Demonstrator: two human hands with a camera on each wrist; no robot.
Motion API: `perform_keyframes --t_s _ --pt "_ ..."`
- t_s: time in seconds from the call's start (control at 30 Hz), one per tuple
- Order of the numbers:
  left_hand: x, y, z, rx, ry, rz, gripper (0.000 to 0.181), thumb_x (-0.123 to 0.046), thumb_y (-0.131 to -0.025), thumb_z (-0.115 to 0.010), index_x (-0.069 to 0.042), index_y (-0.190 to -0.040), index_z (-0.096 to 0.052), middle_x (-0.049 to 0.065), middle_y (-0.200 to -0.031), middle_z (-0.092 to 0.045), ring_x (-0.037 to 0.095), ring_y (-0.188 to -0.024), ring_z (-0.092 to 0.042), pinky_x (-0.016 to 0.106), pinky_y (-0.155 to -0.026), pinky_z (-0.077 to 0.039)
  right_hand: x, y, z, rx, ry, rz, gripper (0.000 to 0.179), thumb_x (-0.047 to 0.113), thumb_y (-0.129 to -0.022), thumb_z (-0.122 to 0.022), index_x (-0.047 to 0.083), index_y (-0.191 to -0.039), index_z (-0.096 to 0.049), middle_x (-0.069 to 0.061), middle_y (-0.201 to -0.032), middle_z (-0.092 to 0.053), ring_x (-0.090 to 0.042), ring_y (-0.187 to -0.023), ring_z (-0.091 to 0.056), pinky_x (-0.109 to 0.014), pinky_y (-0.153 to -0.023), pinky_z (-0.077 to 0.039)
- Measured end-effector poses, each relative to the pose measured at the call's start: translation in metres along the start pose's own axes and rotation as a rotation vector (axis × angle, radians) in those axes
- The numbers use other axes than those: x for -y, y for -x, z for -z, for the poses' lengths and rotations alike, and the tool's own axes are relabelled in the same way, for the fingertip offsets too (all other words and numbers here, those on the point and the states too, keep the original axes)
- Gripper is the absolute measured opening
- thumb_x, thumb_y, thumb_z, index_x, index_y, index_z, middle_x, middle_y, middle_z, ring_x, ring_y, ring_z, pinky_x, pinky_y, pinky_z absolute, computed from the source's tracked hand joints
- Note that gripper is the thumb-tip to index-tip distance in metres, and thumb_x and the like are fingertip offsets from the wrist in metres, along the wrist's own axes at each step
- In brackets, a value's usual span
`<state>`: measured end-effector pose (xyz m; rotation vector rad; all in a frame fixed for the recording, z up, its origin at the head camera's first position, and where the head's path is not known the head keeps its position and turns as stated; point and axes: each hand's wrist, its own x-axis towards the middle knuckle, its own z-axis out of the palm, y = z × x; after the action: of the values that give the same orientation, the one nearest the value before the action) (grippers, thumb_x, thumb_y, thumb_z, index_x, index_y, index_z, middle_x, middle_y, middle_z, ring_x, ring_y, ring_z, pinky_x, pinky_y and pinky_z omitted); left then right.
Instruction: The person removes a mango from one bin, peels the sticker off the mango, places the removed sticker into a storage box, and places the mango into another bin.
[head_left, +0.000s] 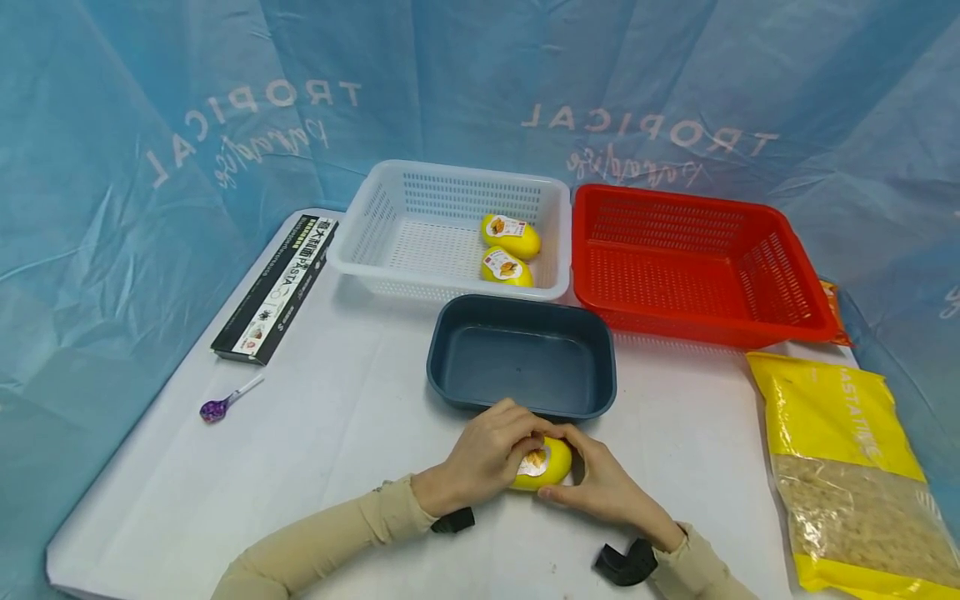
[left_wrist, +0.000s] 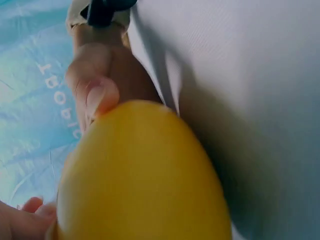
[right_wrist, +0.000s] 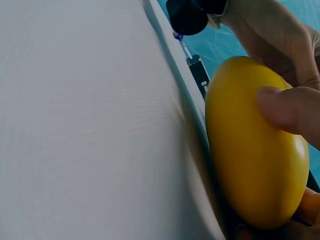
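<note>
A smooth yellow egg-shaped item (head_left: pixel 556 467) with a white picture label is between my two hands, just in front of the dark blue basin (head_left: pixel 517 367). My right hand (head_left: pixel 606 485) grips its right end, thumb on the near side and fingers round the far side. In the right wrist view that thumb presses on the yellow egg-shaped item (right_wrist: pixel 250 150). My left hand (head_left: pixel 487 454) holds its left side with bent fingers, thumb and fingertip by the label. The yellow egg-shaped item (left_wrist: pixel 145 175) hides most of the left fingers in the left wrist view.
Behind the basin stands a white basket (head_left: pixel 450 279) holding two similar labelled yellow items (head_left: pixel 517 242). Beside it is a red basket (head_left: pixel 675 321). A yellow pasta bag (head_left: pixel 847 467) lies at right, a black pasta box (head_left: pixel 273 287) and purple lollipop (head_left: pixel 217 408) at left.
</note>
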<state>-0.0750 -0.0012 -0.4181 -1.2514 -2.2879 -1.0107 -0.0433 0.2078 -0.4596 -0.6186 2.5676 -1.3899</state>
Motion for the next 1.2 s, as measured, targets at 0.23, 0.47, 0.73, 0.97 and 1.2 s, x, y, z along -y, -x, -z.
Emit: perform_keyframes --t_s 0.23,0.47,0.73,0.97,1.2 --pt "-0.001 -0.007 0.014 0.142 -0.133 -0.032 0.022 -0.012 -0.090 -0.067 -0.013 -0.112 -0.070 -0.004 -0.093 -0.067 0.011 -0.082 -0.053 0.018 -0.070 -0.039 0.002 -0.001 0.000 0.011 -0.005 -0.012 0.073 0.026 -0.071 -0.085 0.014 -0.135 -0.051 0.003 -0.136 -0.057 -0.012 -0.126 -0.051 -0.023 -0.110 -0.038" --pt "-0.002 -0.010 0.027 0.313 -0.297 -0.047 0.021 -0.025 -0.091 -0.066 -0.019 -0.110 -0.071 -0.006 -0.095 -0.063 0.012 -0.091 -0.053 0.026 -0.077 -0.040 0.004 -0.003 0.001 0.016 -0.008 -0.019 0.067 0.026 -0.072 -0.085 0.022 -0.131 -0.053 0.008 -0.131 -0.059 -0.010 -0.120 -0.054 -0.027 -0.107 -0.042" --pt "0.000 -0.009 0.020 0.283 -0.304 -0.045 0.004 -0.028 -0.090 -0.068 -0.025 -0.091 -0.071 -0.007 -0.098 -0.062 0.012 -0.094 -0.052 0.024 -0.076 -0.039 0.004 -0.003 0.000 0.024 -0.014 -0.044 0.064 0.024 -0.072 -0.084 0.020 -0.128 -0.054 0.008 -0.130 -0.059 -0.010 -0.120 -0.053 -0.030 -0.107 -0.042" --pt "0.002 -0.011 0.021 0.191 -0.279 -0.119 0.007 -0.025 -0.084 -0.075 -0.025 -0.082 -0.069 -0.006 -0.097 -0.062 0.013 -0.096 -0.053 0.023 -0.076 -0.039 0.004 -0.002 0.000 0.019 -0.005 -0.027 0.064 0.024 -0.073 -0.084 0.021 -0.129 -0.054 0.008 -0.129 -0.059 -0.009 -0.118 -0.054 -0.028 -0.105 -0.042" --pt "0.007 -0.010 0.018 0.106 -0.206 -0.141 0.009 -0.026 -0.081 -0.078 -0.025 -0.078 -0.069 -0.006 -0.097 -0.061 0.012 -0.094 -0.054 0.021 -0.072 -0.037 0.003 -0.001 0.000 0.031 0.002 -0.029 0.065 0.027 -0.074 -0.083 0.020 -0.131 -0.052 0.005 -0.131 -0.058 -0.011 -0.120 -0.053 -0.028 -0.106 -0.042"
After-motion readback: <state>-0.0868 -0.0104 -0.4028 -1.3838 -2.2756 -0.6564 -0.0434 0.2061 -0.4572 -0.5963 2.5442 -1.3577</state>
